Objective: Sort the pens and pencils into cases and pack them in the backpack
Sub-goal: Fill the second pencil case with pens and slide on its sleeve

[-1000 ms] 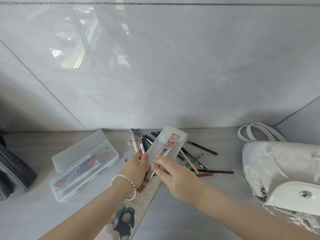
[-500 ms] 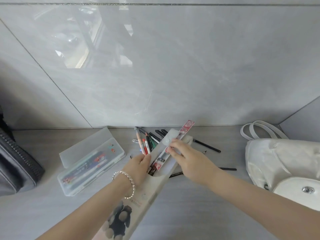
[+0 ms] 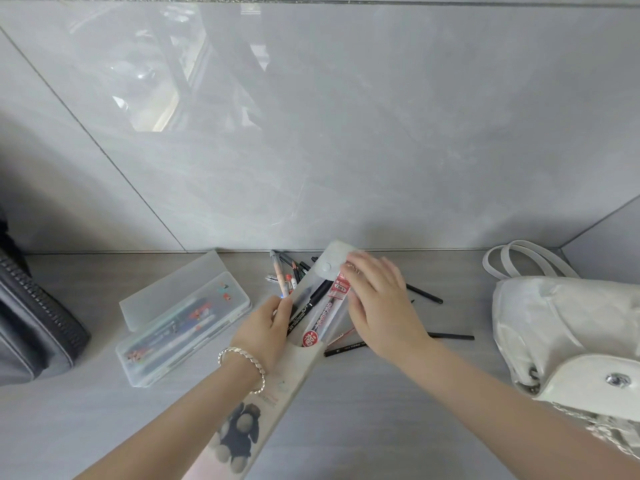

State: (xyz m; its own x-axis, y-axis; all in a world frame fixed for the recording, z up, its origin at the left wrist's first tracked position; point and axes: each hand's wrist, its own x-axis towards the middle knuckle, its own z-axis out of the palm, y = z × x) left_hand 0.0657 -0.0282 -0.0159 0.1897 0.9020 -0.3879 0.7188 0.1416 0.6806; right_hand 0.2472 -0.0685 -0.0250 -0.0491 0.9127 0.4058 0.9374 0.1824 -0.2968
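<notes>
Red-labelled pen pack (label read "7001") sat half inside the pouch, its long axis lined up with it, far right down to near left. Right hand lay over its far end, fingers nearly straight, pressing. Left hand pinched the pouch mouth. Loose pens lay beside.
</notes>
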